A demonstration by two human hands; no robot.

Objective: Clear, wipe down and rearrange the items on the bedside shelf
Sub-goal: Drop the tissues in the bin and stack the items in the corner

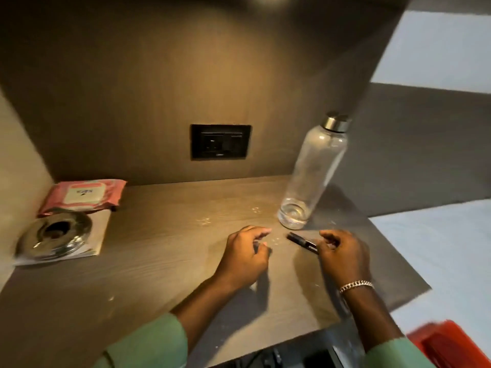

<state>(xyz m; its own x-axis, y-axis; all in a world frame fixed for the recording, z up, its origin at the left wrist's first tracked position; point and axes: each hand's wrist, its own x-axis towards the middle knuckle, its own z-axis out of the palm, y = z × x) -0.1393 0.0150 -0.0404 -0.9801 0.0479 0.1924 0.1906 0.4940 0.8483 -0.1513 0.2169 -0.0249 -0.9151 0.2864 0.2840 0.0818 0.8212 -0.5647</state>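
The wooden bedside shelf (164, 261) fills the view, with small crumbs scattered on it. My right hand (342, 254) grips a small black stick-shaped object (301, 242) by one end, just in front of a clear bottle (312, 176) with a metal cap. My left hand (247, 254) hovers beside it with fingers curled around something small that I cannot identify. A pink wipes pack (85, 195) lies at the back left. In front of it, a round metal lid (54, 236) rests on a white sheet (98, 235).
A black socket panel (220, 142) is set in the back wall. The shelf's left wall (18, 166) stands close to the metal lid. A white bed surface (438, 248) lies to the right, and a red object (449, 343) sits at the lower right.
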